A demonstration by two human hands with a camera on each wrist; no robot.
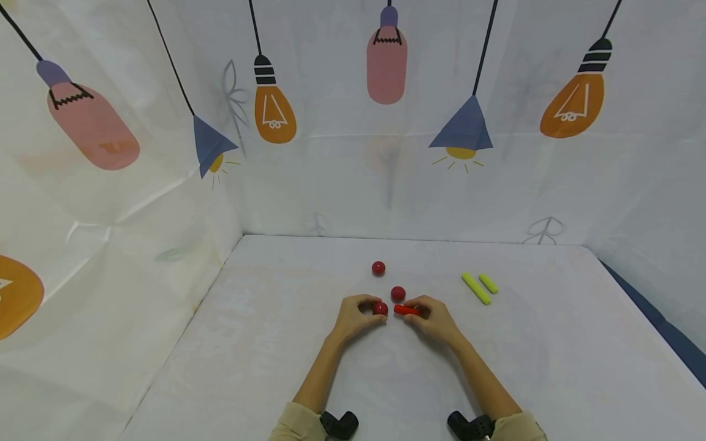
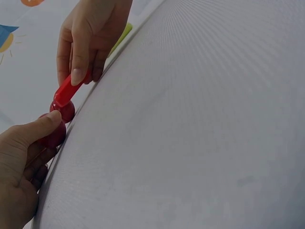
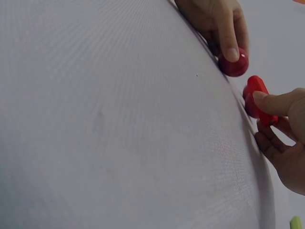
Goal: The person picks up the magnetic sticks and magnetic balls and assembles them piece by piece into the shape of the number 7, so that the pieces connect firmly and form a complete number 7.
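Note:
My left hand (image 1: 352,317) pinches a glossy dark red ball (image 1: 380,309) between thumb and fingers, low over the white table. Facing it, my right hand (image 1: 436,321) grips a short bright red stick (image 1: 405,310) whose free end points left toward that ball. A small gap separates stick and ball in the head view. Just beyond the stick sits a second red ball (image 1: 398,293), partly hidden behind the stick (image 3: 259,98) in the right wrist view. Farther back on the table lies a third red ball (image 1: 378,268).
To the right of my hands lie a longer yellow-green stick (image 1: 476,288) and a shorter yellow-green stick (image 1: 488,283). The white table (image 1: 265,367) meets a hanging sheet (image 1: 331,184) printed with lamps at its back and left sides.

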